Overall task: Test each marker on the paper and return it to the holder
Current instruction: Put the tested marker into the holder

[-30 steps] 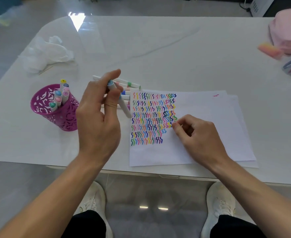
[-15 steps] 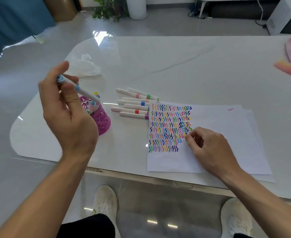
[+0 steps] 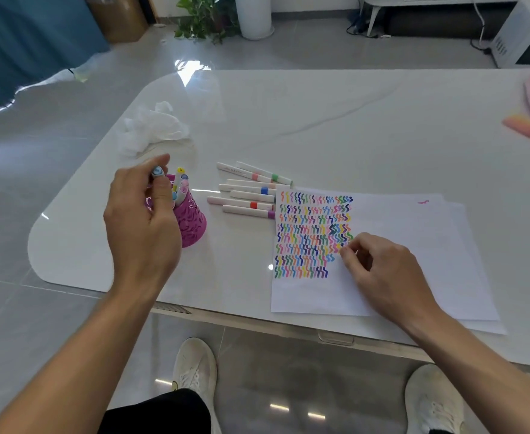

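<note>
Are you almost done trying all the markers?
Partly. Done: the paper has many rows of coloured squiggles, and a few markers stand in the pink holder. In hand: the left hand holds a blue-capped marker just over the holder; the right hand rests on the paper. Left: several loose markers lie on the table beside the paper.
</note>
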